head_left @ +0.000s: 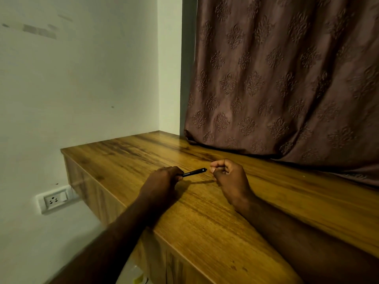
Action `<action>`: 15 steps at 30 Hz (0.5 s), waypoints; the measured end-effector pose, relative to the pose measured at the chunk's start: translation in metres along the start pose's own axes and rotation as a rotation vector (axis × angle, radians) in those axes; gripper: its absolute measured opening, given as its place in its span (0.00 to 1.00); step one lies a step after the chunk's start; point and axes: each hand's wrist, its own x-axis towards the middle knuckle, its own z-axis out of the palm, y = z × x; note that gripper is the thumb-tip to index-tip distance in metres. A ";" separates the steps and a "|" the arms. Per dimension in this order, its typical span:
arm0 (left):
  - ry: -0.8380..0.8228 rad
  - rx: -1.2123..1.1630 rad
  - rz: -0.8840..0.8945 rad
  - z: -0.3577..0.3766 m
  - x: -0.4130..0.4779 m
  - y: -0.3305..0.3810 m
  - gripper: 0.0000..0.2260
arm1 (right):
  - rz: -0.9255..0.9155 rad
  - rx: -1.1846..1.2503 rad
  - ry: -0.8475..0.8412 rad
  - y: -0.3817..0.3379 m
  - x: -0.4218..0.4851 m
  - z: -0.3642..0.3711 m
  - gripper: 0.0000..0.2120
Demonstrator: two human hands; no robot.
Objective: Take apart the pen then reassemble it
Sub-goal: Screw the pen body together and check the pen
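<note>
A slim black pen (194, 172) is held just above the wooden counter (205, 212), pointing to the right and slightly up. My left hand (164, 181) grips its left end, which is hidden inside the fingers. My right hand (227, 177) sits a short gap to the right of the pen's free end, with its fingers curled into a loose fist. Whether the right hand holds a small pen part cannot be told. The pen throws a thin shadow on the wood below it.
A brown patterned curtain (287, 78) hangs down onto the back of the counter at the right. A white wall (82, 78) stands to the left, with a wall socket (54, 199) below the counter's left edge. A pale object (133, 275) lies on the floor.
</note>
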 end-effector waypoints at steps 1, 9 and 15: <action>-0.004 -0.011 -0.007 -0.001 -0.001 0.001 0.19 | 0.006 0.024 -0.006 -0.001 -0.001 -0.001 0.07; -0.024 -0.047 -0.015 -0.005 -0.004 0.005 0.25 | 0.072 0.099 -0.054 -0.005 -0.003 0.000 0.06; -0.019 -0.065 0.001 -0.007 -0.004 0.007 0.33 | 0.071 0.116 -0.051 -0.004 -0.003 0.002 0.05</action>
